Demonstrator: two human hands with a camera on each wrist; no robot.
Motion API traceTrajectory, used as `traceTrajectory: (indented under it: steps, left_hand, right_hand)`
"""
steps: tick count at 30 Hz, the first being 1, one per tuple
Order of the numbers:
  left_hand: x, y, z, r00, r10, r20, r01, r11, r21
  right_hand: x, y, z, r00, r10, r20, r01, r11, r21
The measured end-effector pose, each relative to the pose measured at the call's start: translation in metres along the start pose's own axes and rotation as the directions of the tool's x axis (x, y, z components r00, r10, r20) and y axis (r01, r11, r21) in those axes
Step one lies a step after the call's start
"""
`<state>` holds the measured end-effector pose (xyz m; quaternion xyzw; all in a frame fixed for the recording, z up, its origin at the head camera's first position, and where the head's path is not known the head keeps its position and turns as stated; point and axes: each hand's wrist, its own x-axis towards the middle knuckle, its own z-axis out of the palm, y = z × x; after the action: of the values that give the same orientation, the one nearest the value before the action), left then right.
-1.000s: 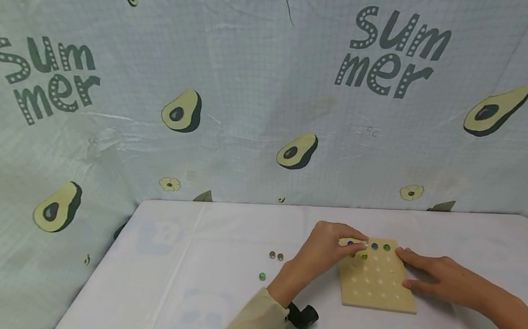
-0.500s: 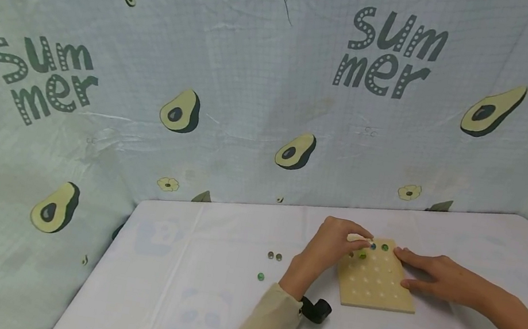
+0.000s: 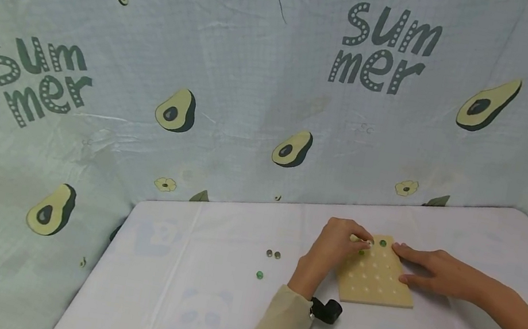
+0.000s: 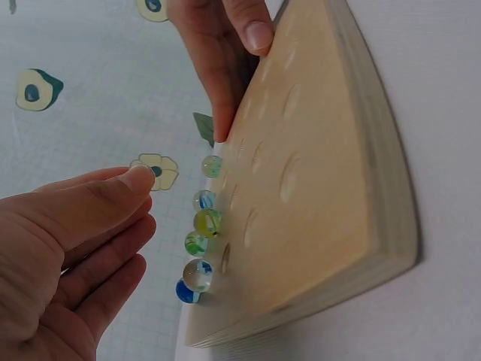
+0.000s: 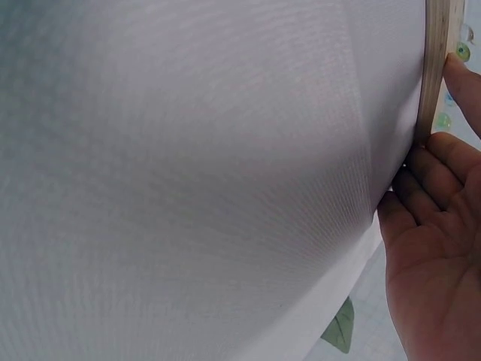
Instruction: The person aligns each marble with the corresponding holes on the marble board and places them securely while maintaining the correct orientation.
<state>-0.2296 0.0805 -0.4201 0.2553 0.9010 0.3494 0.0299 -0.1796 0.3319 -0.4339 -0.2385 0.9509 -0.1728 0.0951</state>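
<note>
My left hand [image 3: 330,251] hovers over the upper part of a pale wooden board [image 3: 376,279] with rows of round hollows. Its thumb and forefinger pinch something small; a pale glint like a clear marble [image 3: 370,244] shows at the tips, mostly hidden by them. In the left wrist view several glass marbles sit along the board's far side, among them a yellow marble [image 4: 207,222], a clear marble [image 4: 198,275] and a blue marble [image 4: 188,291]. My right hand [image 3: 445,272] rests against the board's right edge, thumb and forefinger extended and touching it.
Left of the board, two brownish clear marbles [image 3: 273,254] and a green marble [image 3: 259,275] lie on the white tablecloth [image 3: 200,293]. A printed avocado curtain [image 3: 238,67] hangs behind the table. A black wrist camera [image 3: 325,311] sits below the left hand.
My left hand has shifted right and slightly up over the board, its fingertips still pinched. My right hand stays at the board's edge. The head view has shifted slightly.
</note>
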Motion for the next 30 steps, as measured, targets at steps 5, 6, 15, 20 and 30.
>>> traceTrajectory:
  steps: [5, 6, 15, 20, 30]
  left_hand:
    - [0.001, 0.001, 0.002, 1.0, 0.009, 0.007, -0.009, 0.998, 0.067]
    - [0.002, 0.001, 0.002, 1.0, 0.009, 0.01, -0.01, 0.996, 0.084]
    - [0.006, 0.002, 0.006, 0.996, 0.04, 0.084, -0.057, 0.974, 0.217]
    - [0.008, 0.003, 0.008, 0.994, 0.057, 0.094, -0.078, 0.97, 0.232]
    - [0.009, 0.002, 0.012, 0.99, 0.056, 0.127, -0.086, 0.967, 0.24]
  right_hand:
    - [0.001, -0.001, 0.0, 1.0, 0.015, 0.009, -0.015, 1.0, 0.006]
    - [0.002, -0.001, 0.0, 1.0, 0.016, 0.01, -0.016, 1.0, 0.008]
    - [0.001, 0.0, 0.002, 1.0, 0.017, 0.006, -0.017, 1.0, -0.005]
    - [0.001, 0.0, 0.001, 1.0, 0.008, -0.001, -0.008, 1.0, -0.002]
    - [-0.001, -0.001, 0.001, 1.0, 0.016, -0.001, -0.016, 1.0, 0.027]
